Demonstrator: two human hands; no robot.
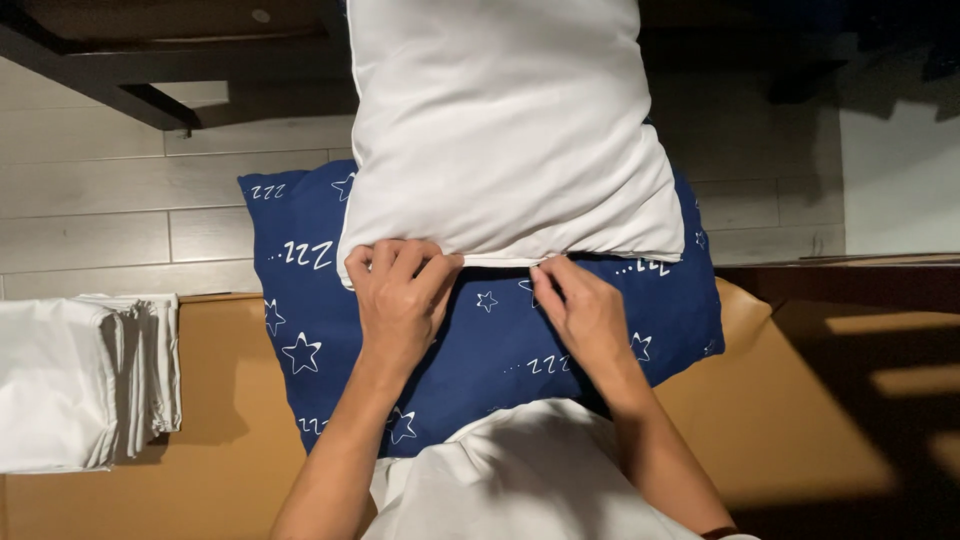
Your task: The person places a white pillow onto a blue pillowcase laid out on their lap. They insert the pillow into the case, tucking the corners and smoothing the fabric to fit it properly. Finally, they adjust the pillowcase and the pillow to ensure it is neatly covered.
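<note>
The left hand [400,295] is pinching the near hem of the white pillow [505,130] — fingers clamped on fabric — while the right hand [580,305] is gripping the same edge. The pillow is stretching away from both, lying over the blue star-print pillowcase [480,345].

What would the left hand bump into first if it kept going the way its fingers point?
The left hand points up the picture and already pinches the near edge of the white pillow. So it would likely meet that pillow first, lying on the blue star-patterned pillow.
</note>
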